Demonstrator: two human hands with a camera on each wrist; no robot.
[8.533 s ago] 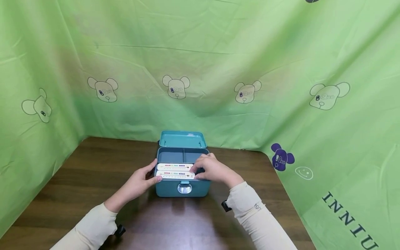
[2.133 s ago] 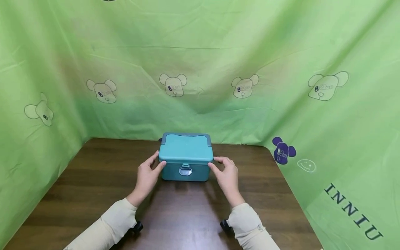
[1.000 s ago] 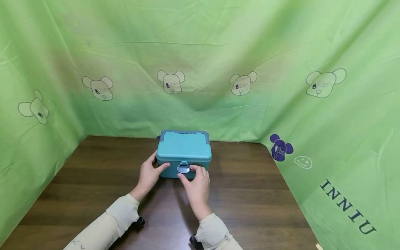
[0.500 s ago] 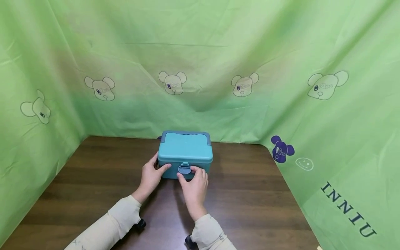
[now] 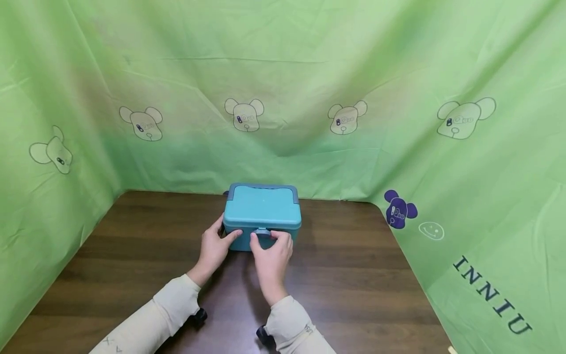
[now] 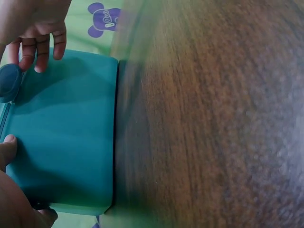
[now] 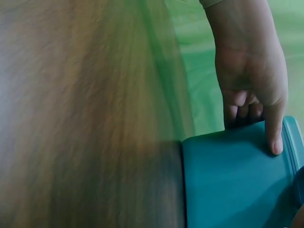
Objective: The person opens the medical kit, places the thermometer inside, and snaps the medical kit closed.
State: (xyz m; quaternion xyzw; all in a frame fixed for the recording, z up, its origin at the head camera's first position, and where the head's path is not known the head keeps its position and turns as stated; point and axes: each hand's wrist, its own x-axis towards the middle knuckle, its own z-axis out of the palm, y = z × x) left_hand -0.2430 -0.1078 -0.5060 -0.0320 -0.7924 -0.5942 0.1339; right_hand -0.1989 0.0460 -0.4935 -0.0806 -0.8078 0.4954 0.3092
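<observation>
A teal plastic storage box with a blue-grey handle on its lid stands on the table, lid down. My left hand grips its left side, thumb on the front face and fingers round the corner; the right wrist view shows this left hand too. At the middle of the front, a round blue-grey latch sticks outward. Thumb and forefinger of my right hand pinch it from both sides. In the left wrist view the latch stands out from the box front. The box's contents are hidden.
The dark wooden table reaches a green curtain printed with bear heads, close behind the box. Black wrist cameras hang under both cuffs. A small pale object shows at the lower right edge.
Earlier the box stood open, both hands at white packs inside; then the lid came down. My right hand moved from the right side to the latch, which has swung from hanging flat to sticking outward.
</observation>
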